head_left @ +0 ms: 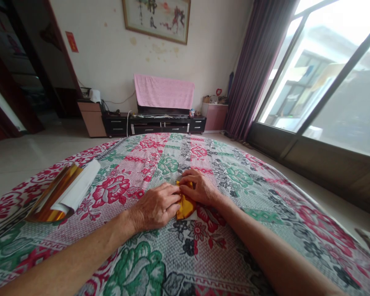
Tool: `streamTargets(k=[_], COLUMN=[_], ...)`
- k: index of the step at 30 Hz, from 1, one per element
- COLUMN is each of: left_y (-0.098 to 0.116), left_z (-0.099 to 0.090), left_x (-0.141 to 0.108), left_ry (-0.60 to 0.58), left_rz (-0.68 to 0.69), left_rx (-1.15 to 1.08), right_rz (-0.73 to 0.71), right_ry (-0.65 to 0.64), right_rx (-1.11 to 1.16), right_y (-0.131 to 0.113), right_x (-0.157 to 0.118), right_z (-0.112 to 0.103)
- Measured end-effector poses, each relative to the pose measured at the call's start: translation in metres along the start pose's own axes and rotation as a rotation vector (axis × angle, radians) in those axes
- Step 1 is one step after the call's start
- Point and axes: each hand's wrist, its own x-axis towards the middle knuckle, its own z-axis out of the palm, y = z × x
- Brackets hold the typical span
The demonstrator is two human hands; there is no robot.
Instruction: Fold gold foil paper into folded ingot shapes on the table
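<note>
A small piece of shiny gold paper [186, 209], partly folded, lies on the flowered cloth in the middle of the view. My left hand [159, 204] is closed on its left edge, fingers bent and pressed together. From the right, my right hand [200, 187] pinches the upper part, with thumb and fingertips on the gold surface. Fingers of both hands hide much of the fold. A pale corner shows under the paper's lower right side.
Curled gold sheets [54, 193] and a rolled white sheet [80, 187] lie on the left of the patterned cloth [135, 263]. Beyond the rounded far edge stand a black low cabinet [169, 126] and a pink cloth [165, 91]. A window is at right.
</note>
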Motion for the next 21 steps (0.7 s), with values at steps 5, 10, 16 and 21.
streamTargets(k=[5,10,16,21], left_y=[0.0011,0.0039,0.0065,0.0067], left_z=[-0.0017,-0.0024,-0.0064,-0.006], left_x=[-0.0002,0.0008,0.002,0.0016], left_ry=[-0.003,-0.019,-0.052,-0.071], left_rz=[-0.02,-0.033,-0.021,0.003], left_rx=[-0.02,-0.007,0.054,0.079], right_rz=[0.026,0.051,0.054,0.058], right_ry=[-0.005,-0.007,0.0,0.001], right_rx=[-0.019,-0.025,-0.019,-0.011], right_y=[0.0,-0.0004,0.0006,0.0011], right_x=[0.0002,0.0005,0.0007,0.0012], right_z=[0.0001,0.0004,0.0021,0.0031])
